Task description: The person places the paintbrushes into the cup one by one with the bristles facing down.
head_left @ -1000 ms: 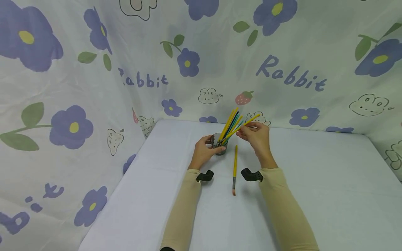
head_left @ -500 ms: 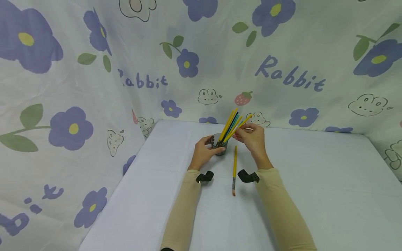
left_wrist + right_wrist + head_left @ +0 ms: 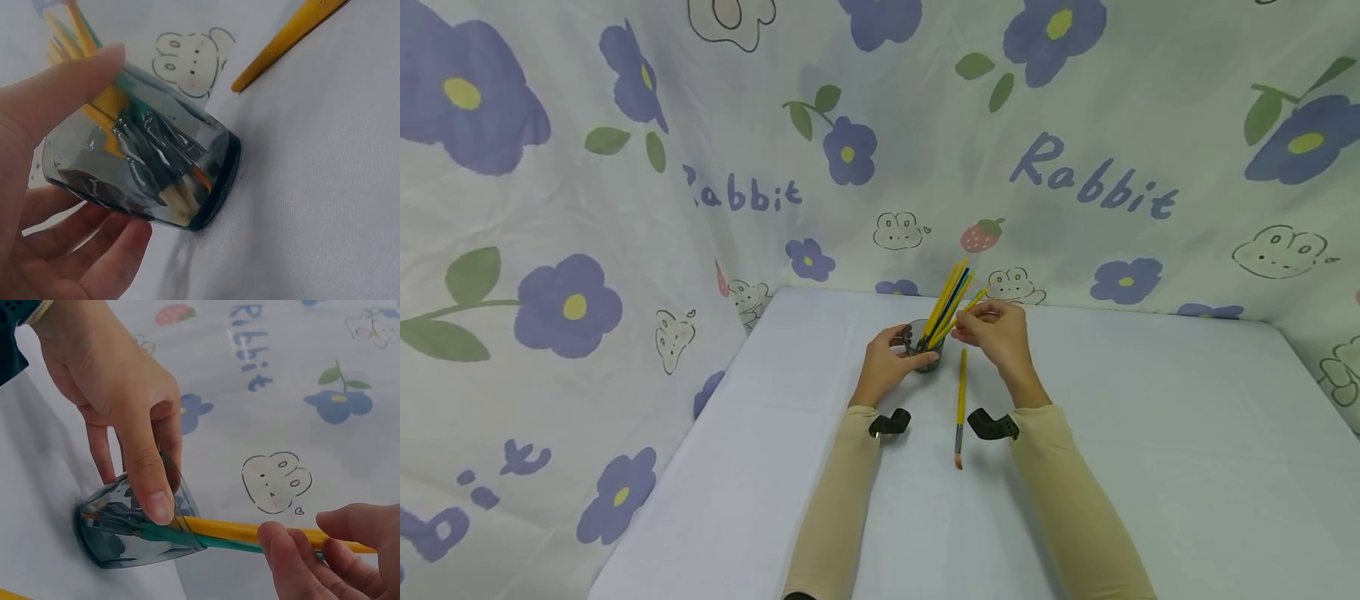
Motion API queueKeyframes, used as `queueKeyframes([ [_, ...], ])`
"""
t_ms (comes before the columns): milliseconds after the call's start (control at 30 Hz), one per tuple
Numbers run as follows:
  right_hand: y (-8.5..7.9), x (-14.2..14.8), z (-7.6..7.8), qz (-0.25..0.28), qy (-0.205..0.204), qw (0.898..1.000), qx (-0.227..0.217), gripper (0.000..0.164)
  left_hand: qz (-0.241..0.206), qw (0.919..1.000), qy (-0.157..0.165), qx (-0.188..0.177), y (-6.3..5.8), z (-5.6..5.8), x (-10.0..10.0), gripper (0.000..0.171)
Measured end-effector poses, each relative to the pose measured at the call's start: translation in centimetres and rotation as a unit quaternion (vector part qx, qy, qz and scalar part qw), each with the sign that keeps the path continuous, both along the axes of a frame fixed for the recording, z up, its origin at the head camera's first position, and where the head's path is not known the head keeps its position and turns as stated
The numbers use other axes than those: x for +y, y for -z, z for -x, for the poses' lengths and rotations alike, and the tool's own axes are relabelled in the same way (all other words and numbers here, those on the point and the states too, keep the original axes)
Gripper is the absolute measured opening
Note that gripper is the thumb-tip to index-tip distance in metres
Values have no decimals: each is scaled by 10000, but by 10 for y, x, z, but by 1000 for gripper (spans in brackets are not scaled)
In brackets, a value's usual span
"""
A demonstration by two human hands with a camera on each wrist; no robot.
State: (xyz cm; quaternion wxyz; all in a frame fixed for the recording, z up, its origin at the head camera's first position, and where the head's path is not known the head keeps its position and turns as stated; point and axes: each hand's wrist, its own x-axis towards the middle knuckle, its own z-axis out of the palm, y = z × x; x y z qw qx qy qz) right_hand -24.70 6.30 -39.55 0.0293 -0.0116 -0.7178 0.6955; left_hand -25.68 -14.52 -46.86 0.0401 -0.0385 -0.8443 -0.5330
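Observation:
My left hand (image 3: 880,367) grips a clear, dark-tinted glass cup (image 3: 215,150), its thumb on the near side and fingers around the other. Several paintbrushes (image 3: 949,296) with yellow, dark blue and green handles lean in the cup, bristles down. My right hand (image 3: 1000,337) pinches a yellow-handled paintbrush (image 3: 977,297) just right of the rim. In the right wrist view the right hand (image 3: 340,562) has thumb and fingers around yellow handles, beside a green one. The held brush's lower end is hard to tell among the others.
A single yellow paintbrush (image 3: 961,392) lies on the white tabletop (image 3: 1150,442) between the forearms, bristles toward me. A white cloth (image 3: 925,150) printed with purple flowers and "Rabbit" hangs behind the table and at its left.
My right hand has moved left and slightly down toward the cup, and the pinched yellow paintbrush has come lower with it. The left hand and cup stay in place.

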Motion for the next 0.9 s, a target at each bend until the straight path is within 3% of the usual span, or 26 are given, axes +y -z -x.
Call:
queueKeyframes([
  [300, -2, 9, -4, -216, -195, 9996, 2, 25, 60, 10000, -9, -16, 0, 0, 0, 86],
  [600, 0, 24, -7, -298, -104, 9995, -17, 24, 39, 9999, -23, -108, -2, 0, 0, 86],
  [900, 11, 36, -11, -740, 66, 9964, -400, 25, 82, 9999, 49, -61, -1, -2, -1, 85],
])
